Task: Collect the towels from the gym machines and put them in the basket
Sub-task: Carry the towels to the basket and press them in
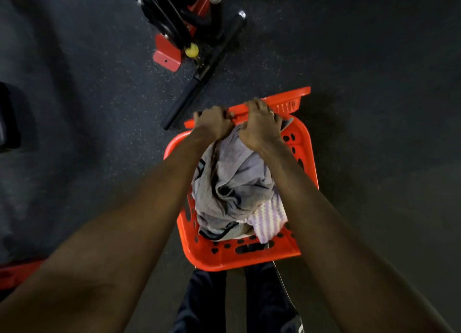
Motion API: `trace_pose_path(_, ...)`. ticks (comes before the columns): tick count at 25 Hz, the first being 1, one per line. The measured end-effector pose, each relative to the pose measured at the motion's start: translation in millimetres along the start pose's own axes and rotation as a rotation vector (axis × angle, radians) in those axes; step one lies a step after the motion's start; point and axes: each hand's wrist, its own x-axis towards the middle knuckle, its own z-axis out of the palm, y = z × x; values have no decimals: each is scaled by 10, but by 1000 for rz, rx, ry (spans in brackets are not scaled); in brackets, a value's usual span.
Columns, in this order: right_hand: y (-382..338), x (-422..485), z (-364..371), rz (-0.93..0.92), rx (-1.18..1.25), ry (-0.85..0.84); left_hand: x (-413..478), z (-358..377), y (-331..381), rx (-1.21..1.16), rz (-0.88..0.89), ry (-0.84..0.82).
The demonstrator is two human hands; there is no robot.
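Note:
An orange plastic basket (245, 256) stands on the dark floor just in front of my legs. A grey towel (237, 180) hangs down into it, over a lilac-and-white striped towel (270, 220) and other cloth beneath. My left hand (213, 124) and my right hand (260, 127) are side by side above the basket's far rim, both closed on the top edge of the grey towel. The basket's orange lid (291, 98) stands open behind my hands.
A red and black gym machine (179, 30) with a black bar (199, 78) and a yellow knob (192, 50) stands just beyond the basket. Another red frame part (17, 272) lies at the lower left. A dark object (8, 118) sits at the left edge.

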Motion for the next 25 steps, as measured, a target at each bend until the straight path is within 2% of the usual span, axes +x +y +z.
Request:
trace_pose_path(6, -35, -251, -500, -142, -43, 108, -554, -257, -203, -42, 160, 373)
trace_pose_path(10, -170, -617, -1261, -337, -116, 383, -1214, -964, -73, -45, 338, 679)
trace_pose_path(12, -324, -894, -1660, -425, -109, 428, -1586, -1355, 19, -39, 410, 756)
trace_pose_path(16, -633, -1573, -2575, -599, -132, 396, -2433, -1978, 128, -139, 521, 838)
trace_pose_path(19, -745, -1878, -3178, -616, -66, 256, -2851, -2030, -31, -335, 428, 914)
trace_pose_path(21, -766, -1791, -3242, -555, -5, 95, -2853, -1805, -134, -742, 334, 828)
trace_pose_path(23, -725, -1492, -2933, -487, -45, 36, -2651, -1449, -268, -1062, 191, 774)
trace_pose_path(25, -587, -1152, -2277, -436, -134, 114, -2343, -1044, -455, -1133, 36, 725)
